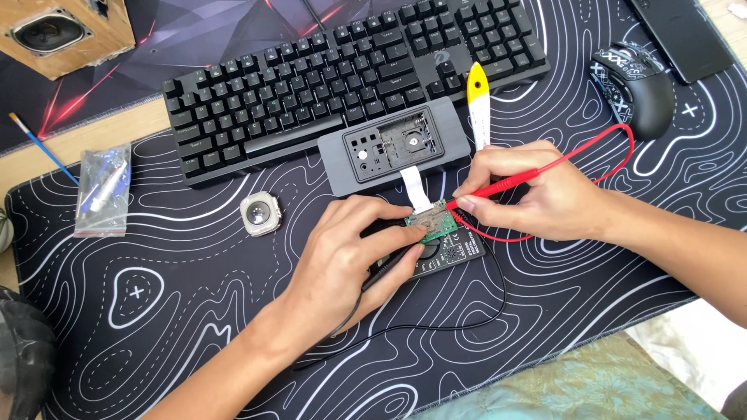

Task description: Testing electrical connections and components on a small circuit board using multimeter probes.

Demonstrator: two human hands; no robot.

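Green circuit board [433, 222], small, bare, white ribbon cable [416, 189] attached, lying over a black multimeter [450, 250] on the bench mat.
Right hand [537, 194] fingers pinch red probe [498, 187] onto it; left hand [354, 260] fingers grip black probe [389, 268].

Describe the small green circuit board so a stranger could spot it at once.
Start at the black keyboard; just below its front edge lies an open grey case. A white ribbon runs down from the case to the green board, pinched between the left hand and the right hand. It is the only green thing there.
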